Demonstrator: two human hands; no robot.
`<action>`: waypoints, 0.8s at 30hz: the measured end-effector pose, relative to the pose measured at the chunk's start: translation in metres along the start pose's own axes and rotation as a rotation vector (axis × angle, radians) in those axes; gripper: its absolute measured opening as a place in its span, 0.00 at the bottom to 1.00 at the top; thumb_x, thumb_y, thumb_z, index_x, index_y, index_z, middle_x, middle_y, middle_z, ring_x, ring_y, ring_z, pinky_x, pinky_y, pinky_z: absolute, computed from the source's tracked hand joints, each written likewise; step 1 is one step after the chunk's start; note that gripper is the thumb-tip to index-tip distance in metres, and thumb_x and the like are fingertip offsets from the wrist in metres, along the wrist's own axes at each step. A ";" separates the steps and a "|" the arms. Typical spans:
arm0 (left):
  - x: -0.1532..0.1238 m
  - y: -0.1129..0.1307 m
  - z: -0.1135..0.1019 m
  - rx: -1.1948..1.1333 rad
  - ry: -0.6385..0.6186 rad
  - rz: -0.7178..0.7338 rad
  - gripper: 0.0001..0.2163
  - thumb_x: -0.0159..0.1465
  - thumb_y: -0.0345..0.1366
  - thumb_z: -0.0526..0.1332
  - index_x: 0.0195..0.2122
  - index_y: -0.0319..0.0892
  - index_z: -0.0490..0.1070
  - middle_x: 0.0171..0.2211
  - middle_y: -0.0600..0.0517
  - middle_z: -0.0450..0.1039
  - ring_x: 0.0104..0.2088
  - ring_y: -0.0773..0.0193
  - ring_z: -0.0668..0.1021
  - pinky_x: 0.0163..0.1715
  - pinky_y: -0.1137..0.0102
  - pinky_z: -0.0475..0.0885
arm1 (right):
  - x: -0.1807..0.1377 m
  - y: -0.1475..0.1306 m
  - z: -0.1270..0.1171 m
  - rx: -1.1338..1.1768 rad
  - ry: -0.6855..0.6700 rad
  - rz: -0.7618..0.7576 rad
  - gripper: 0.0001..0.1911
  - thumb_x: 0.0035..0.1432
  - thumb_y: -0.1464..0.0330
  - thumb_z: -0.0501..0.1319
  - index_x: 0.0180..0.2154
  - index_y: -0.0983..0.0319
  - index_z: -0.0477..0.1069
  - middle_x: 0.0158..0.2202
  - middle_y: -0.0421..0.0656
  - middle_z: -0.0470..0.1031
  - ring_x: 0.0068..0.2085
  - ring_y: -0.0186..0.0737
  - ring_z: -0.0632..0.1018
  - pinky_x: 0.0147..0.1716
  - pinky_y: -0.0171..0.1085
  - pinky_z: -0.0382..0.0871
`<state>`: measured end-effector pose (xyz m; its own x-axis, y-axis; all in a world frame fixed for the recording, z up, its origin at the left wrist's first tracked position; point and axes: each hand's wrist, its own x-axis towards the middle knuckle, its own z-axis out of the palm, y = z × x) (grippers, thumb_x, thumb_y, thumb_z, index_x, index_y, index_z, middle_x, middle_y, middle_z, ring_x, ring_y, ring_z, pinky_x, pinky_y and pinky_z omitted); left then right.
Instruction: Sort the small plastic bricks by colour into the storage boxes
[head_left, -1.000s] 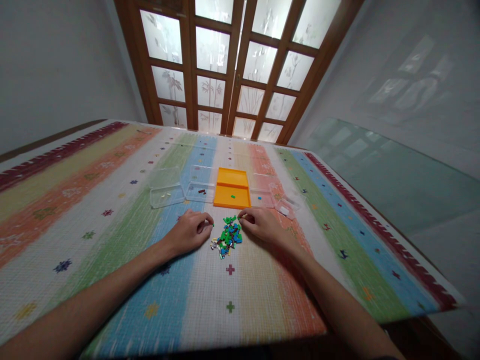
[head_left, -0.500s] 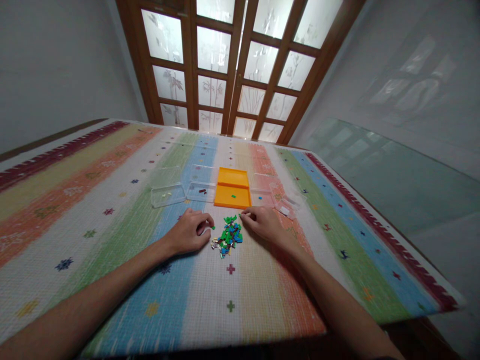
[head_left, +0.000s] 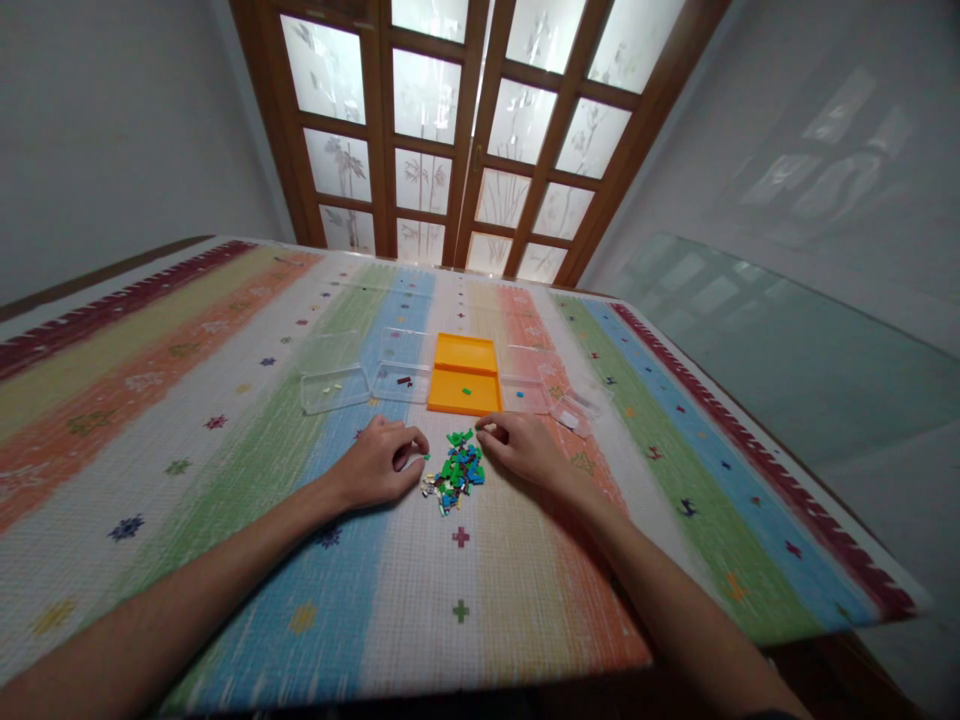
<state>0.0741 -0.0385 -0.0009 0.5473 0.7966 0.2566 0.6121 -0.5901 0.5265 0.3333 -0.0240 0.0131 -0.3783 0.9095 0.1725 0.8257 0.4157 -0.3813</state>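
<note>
A mixed pile of small building bricks [head_left: 457, 475], mostly green and blue with some white and brown, lies on the cloth between my hands. My left hand [head_left: 384, 460] rests left of the pile, thumb and fingers curled together around a small green brick [head_left: 426, 457] at their tips. On the other side, my right hand [head_left: 521, 447] is closed in a pinch at the pile's upper right edge. A bit of green shows at its fingertips, largely hidden. Just beyond stands an open orange box [head_left: 465, 404] with one green brick [head_left: 466, 391] inside.
Two clear boxes [head_left: 336, 402] left of the orange one hold a few pale and dark brown bricks. To its right, a clear box holds a blue brick [head_left: 520, 394], and another clear box [head_left: 571, 418] holds something white. A striped tablecloth [head_left: 420, 620] covers the table.
My right hand has shifted very slightly left toward the pile, still pinched. The left hand stays in place with its green brick.
</note>
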 end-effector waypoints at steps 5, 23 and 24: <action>0.000 0.001 0.000 0.008 0.007 0.000 0.06 0.61 0.36 0.58 0.35 0.41 0.74 0.21 0.57 0.68 0.24 0.65 0.70 0.40 0.63 0.61 | 0.001 -0.001 0.001 0.018 -0.004 0.024 0.10 0.62 0.70 0.59 0.41 0.63 0.79 0.31 0.44 0.81 0.31 0.38 0.77 0.32 0.34 0.62; 0.001 0.002 0.000 -0.009 0.013 0.005 0.07 0.65 0.35 0.57 0.35 0.40 0.74 0.23 0.55 0.71 0.25 0.65 0.71 0.41 0.63 0.62 | 0.053 0.004 -0.019 -0.181 0.043 0.115 0.12 0.61 0.70 0.60 0.42 0.62 0.82 0.37 0.48 0.83 0.36 0.41 0.79 0.34 0.34 0.64; 0.001 0.002 0.000 -0.007 0.012 0.004 0.07 0.65 0.35 0.57 0.36 0.40 0.74 0.23 0.55 0.71 0.24 0.65 0.71 0.41 0.63 0.62 | 0.057 0.003 -0.018 -0.220 0.032 0.127 0.13 0.61 0.70 0.60 0.43 0.61 0.82 0.39 0.48 0.83 0.38 0.42 0.80 0.35 0.35 0.65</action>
<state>0.0761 -0.0390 0.0006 0.5426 0.7961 0.2681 0.6062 -0.5920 0.5310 0.3218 0.0289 0.0381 -0.2547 0.9527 0.1660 0.9383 0.2850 -0.1958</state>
